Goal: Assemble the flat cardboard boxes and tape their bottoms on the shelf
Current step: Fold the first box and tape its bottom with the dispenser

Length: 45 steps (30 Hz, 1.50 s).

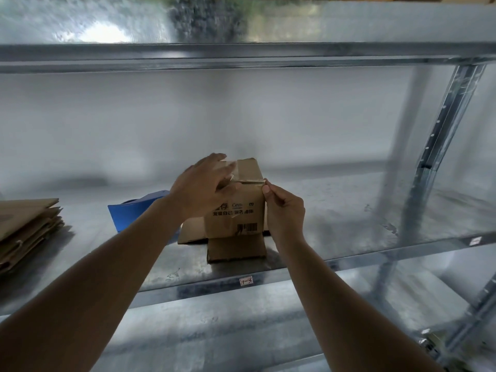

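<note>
A small brown cardboard box point(243, 210) stands upside down on the metal shelf point(188, 269), its lower flaps spread out on the shelf surface. Clear tape point(251, 181) runs across its upper face and over the right edge. My left hand point(202, 183) lies across the top of the box with straight fingers pressing on the tape. At the box's upper right corner, my right hand point(281, 208) pinches the tape end between thumb and forefinger. A blue tape dispenser point(134, 210) lies just left of the box, partly hidden by my left forearm.
A stack of flat cardboard boxes point(26, 229) lies at the shelf's left end. A metal upright point(440, 146) stands at the right. Another shelf level point(241, 53) runs overhead, and one lies below. A small label point(246, 281) marks the shelf's front edge.
</note>
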Tool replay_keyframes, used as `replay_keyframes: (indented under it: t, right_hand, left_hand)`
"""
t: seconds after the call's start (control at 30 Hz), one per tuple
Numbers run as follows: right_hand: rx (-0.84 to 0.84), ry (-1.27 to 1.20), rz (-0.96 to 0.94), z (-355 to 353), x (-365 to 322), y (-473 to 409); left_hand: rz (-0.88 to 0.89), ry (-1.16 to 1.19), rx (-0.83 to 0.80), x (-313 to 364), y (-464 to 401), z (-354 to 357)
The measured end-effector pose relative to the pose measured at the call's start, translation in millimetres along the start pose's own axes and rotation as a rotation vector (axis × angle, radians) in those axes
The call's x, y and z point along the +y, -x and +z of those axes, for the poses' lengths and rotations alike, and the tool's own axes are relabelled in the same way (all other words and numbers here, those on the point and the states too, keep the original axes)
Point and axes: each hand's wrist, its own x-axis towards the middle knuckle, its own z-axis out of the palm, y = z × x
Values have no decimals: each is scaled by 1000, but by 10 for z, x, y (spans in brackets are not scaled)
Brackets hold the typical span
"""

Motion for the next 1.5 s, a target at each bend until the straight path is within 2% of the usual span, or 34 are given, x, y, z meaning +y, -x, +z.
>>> replay_keyframes:
  t: [0.13,0.2,0.33,0.43,0.53,0.63,0.87,0.93,1.03,1.17,1.3,1.5]
  right_hand:
    - [-7,174,-103,62,-9,57]
    - [-8,261,-183,67,-13,92]
    - [-15,355,-221,52,-48,139]
    - [-8,591,-345,106,-126,157]
    - [-143,749,-505,215,-246,145]
    - [-244,825,-499,249,-238,127]
    - [-97,846,-620,204,-111,66]
    - [-104,884,-573,268,-188,98]
    - [-173,1067,-485,402,-296,151]
    - [-129,1232,-455,539,-327,169]
    - [-44,1170,-504,554,-315,183]
    - [-17,1085,-524,431,-380,117]
  left_hand:
    - [-53,90,-140,-147,45,-3]
    - [-50,115,-144,-139,63,14]
    - [-45,156,-136,-120,94,61]
    - [-52,145,-137,-126,88,72]
    - [-55,130,-181,-96,75,33]
    - [-59,208,-247,-167,102,-70]
    - [-35,333,-302,-546,304,-86]
    - [-21,337,-340,-613,291,-39]
    - [17,298,-388,-712,293,10]
    - [107,201,-354,-736,292,75]
    - [154,143,-303,-725,253,131]
    - [163,111,-214,-684,114,114]
